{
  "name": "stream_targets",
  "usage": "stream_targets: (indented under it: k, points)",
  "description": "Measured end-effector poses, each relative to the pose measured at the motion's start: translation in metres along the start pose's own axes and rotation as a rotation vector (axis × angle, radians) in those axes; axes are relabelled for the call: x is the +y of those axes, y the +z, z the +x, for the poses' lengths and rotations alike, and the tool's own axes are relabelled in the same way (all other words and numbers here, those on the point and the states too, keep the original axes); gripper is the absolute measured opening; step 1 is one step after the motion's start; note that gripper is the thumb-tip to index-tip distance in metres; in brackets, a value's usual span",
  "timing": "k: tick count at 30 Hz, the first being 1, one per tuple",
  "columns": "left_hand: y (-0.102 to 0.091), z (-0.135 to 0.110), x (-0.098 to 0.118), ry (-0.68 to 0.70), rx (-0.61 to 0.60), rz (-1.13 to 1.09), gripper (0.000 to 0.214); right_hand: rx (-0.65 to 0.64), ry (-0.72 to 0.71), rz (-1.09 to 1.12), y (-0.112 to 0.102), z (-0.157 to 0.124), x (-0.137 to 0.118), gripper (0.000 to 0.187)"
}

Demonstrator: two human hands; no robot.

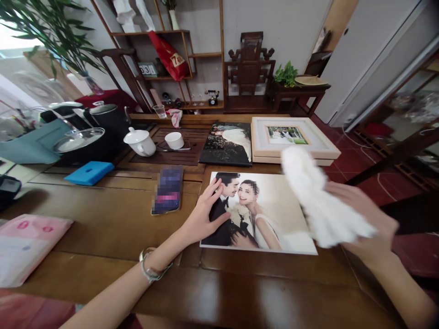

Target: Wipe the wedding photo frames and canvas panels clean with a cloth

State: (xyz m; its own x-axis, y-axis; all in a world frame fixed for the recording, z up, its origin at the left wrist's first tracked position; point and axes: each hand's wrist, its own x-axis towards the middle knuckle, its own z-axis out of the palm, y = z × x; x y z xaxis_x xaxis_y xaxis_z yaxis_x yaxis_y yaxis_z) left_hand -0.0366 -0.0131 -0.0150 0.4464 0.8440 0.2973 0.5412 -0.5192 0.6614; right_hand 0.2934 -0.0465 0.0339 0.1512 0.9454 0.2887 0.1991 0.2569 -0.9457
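A large wedding photo panel (286, 205) lies flat on the wooden table, showing a couple with a white bouquet. My left hand (205, 214) rests on its left edge, fingers spread and stretched out. At the panel's right side, my right hand (373, 228) grips a bunched white cloth (317, 201), somewhat blurred. The cloth hangs over the panel's right edge; whether it touches the surface I cannot tell. Behind the panel lie a dark photo panel (224, 144) with a white gown and a pale wooden picture frame (257, 148) stacked on another.
Left of the panel lies a phone (168, 189). Beyond it a tea tray (161, 160) carries a white lidded cup (140, 141) and a small white bowl (174, 140). A blue sponge-like block (89, 172), a dark kettle (106, 121) and a pink-white tissue pack (30, 246) stand further left.
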Motion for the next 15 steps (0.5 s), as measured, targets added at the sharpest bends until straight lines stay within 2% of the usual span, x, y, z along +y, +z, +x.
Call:
stream_targets:
  k: [3,6,9,12,15]
  points:
    - [0.002,-0.001,-0.003,0.021,0.001,0.012,0.066,-0.143,-0.138,-0.247,0.007,-0.005,0.004,0.037]
    - [0.003,-0.002,-0.007,0.035,-0.010,0.024,0.063,-0.378,-0.369,-0.549,0.011,-0.008,0.011,0.037]
    - [0.003,-0.002,-0.008,0.037,-0.031,0.047,0.062,-0.524,-0.534,-0.733,0.014,-0.001,0.021,0.048]
    - [0.002,-0.002,-0.007,0.047,-0.030,0.063,0.062,-0.517,-0.522,-0.848,0.023,0.014,0.028,0.067]
    - [0.002,-0.001,-0.006,0.035,-0.039,0.071,0.062,-0.543,-0.475,-0.946,0.035,0.023,0.026,0.074]
